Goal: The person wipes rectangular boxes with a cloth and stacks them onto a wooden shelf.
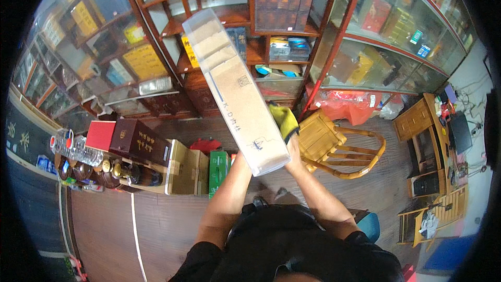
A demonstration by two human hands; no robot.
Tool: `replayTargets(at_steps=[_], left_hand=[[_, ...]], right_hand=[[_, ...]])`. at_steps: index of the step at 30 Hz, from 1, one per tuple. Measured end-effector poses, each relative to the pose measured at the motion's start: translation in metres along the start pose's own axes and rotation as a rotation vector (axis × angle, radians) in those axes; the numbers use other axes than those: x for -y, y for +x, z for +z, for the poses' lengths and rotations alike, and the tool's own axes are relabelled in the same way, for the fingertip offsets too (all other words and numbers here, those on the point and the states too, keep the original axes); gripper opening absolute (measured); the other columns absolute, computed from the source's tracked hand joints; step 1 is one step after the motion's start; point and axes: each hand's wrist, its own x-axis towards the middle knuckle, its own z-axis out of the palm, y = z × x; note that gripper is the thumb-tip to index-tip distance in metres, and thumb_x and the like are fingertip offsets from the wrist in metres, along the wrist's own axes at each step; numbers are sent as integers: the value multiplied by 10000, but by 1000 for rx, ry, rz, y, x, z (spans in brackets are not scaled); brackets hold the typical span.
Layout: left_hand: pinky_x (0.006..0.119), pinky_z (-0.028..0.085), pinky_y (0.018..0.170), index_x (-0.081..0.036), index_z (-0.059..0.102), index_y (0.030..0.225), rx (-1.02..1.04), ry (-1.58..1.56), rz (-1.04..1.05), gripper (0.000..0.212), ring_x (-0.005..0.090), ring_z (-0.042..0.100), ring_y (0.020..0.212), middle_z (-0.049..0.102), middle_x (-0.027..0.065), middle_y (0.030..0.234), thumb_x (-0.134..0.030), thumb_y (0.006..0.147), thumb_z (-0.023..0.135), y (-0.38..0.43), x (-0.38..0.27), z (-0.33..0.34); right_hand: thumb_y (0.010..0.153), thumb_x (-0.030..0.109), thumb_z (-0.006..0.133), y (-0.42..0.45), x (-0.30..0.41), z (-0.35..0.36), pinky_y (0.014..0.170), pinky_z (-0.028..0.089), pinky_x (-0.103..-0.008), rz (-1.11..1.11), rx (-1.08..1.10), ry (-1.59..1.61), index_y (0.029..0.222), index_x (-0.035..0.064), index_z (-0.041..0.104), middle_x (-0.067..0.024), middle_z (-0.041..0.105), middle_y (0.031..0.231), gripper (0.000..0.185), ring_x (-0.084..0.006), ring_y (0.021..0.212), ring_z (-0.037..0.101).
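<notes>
A long cardboard-coloured box [250, 105] in a clear plastic cover is held up before me, slanting away to the upper left. It bears writing and a small sailing-boat print. Behind its near end my left hand [245, 161] is mostly hidden, with only the wrist area showing as it supports the box. My right hand [292, 152] is at the box's right edge, gripping a yellow cloth [285, 119] with dark edging. The cloth lies against the box's side; my right fingertips are covered.
Wooden display shelves [223, 15] with boxed goods stand ahead, flanked by glass cabinets [391, 27]. A bamboo chair [325, 137] is close on my right. To the left are cardboard cartons [184, 168], a green box [218, 170] and a dark red box [137, 141]. A desk [436, 133] stands far right.
</notes>
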Motion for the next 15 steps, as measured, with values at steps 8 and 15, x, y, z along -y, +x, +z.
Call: replayTargets(at_steps=[8, 15], left_hand=[[357, 447, 922, -35, 445, 1299, -200, 190, 122, 602, 218, 544, 1080, 550, 114, 1187, -532, 985, 313, 30, -40, -34], [333, 460, 884, -14, 487, 1247, -356, 450, 315, 568, 193, 557, 1032, 571, 116, 1121, -496, 1002, 315, 64, -62, -45]], right_hand=[[970, 342, 462, 29, -16, 36, 997, 367, -337, 848, 122, 760, 1330, 7, 448, -98, 523, 1294, 492, -217, 1187, 478], [960, 418, 503, 56, -66, 53, 1003, 382, -327, 897, 135, 1049, 1334, 44, 459, -70, 533, 1291, 531, -168, 1186, 489]])
